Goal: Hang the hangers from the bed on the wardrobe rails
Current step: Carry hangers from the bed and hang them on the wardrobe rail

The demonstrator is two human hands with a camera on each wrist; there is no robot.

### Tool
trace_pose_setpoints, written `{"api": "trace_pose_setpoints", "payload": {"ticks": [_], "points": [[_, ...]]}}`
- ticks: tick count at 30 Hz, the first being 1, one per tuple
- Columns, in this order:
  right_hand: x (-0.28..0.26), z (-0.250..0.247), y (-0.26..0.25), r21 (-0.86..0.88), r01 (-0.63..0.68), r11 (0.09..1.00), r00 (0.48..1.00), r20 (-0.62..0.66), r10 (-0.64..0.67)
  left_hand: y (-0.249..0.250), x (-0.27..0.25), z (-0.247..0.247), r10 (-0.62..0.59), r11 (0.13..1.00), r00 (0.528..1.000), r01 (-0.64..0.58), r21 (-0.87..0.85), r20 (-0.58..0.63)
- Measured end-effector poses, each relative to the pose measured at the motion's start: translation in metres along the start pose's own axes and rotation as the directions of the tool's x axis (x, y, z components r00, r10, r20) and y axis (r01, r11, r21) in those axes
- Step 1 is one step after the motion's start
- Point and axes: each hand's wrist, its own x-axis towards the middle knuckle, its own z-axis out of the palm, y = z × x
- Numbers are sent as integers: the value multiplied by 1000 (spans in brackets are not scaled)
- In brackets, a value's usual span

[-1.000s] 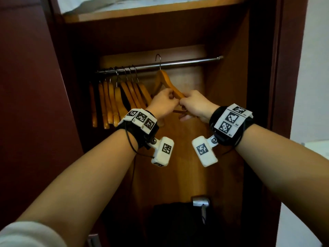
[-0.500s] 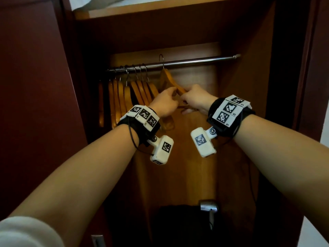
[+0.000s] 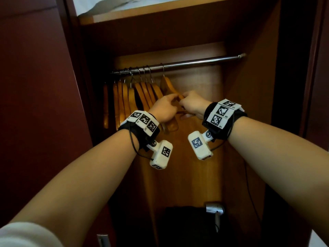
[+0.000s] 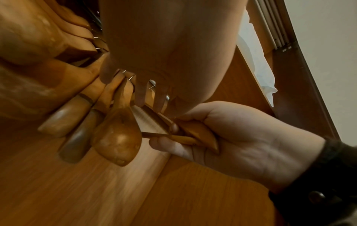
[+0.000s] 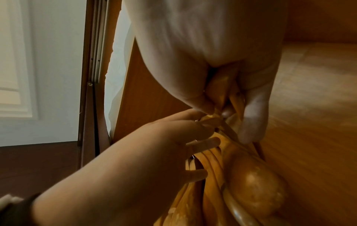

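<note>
A wooden hanger (image 3: 167,85) hangs by its hook on the chrome rail (image 3: 195,61), just right of several other wooden hangers (image 3: 135,97) bunched at the rail's left end. My right hand (image 3: 190,104) grips the hanger's right shoulder end and bottom bar, which the left wrist view shows as the hanger end (image 4: 201,136) inside the right hand (image 4: 193,137). My left hand (image 3: 167,107) lies with straight, spread fingers (image 5: 203,142) against the hanger and its neighbours. The hanger's other rounded end (image 5: 255,188) points down toward me.
The rail's right half (image 3: 222,58) is bare up to the wardrobe's side wall. A shelf (image 3: 160,13) with white bedding sits above. A dark red door panel (image 3: 35,104) stands at the left. A silver hair dryer (image 3: 214,209) and a black object (image 3: 183,225) sit at the bottom.
The hanger has slid left along the rail, closer to the bunch, and both hands went with it. The right hand keeps its grip.
</note>
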Motion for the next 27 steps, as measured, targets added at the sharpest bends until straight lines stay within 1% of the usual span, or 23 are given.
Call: {"api": "trace_pose_setpoints", "payload": {"ticks": [8, 11, 16, 18, 20, 23, 25, 27], "points": [[4, 6, 6, -16, 53, 998, 998, 43, -52, -11, -11, 0, -51, 998, 999, 51, -22, 12], [5, 9, 6, -17, 79, 997, 995, 68, -78, -14, -17, -1, -69, 997, 997, 68, 30, 32], [8, 8, 18, -77, 91, 993, 990, 110, -82, -22, -23, 1, -142, 987, 989, 138, 82, 44], [7, 8, 27, -98, 91, 991, 992, 100, -81, -26, -24, 3, -142, 980, 989, 135, 145, 36], [6, 9, 35, -108, 93, 990, 993, 78, -84, -29, -22, 5, -140, 978, 990, 135, 158, 22], [5, 13, 43, -119, 93, 989, 991, 107, -81, -34, -19, 7, -132, 977, 991, 129, 168, 7], [6, 17, 44, -116, 101, 988, 989, 119, -87, -38, -18, 8, -124, 968, 992, 123, 219, -10], [9, 20, 46, -108, 98, 989, 991, 105, -87, -39, -19, 8, -95, 955, 994, 105, 276, -50]]}}
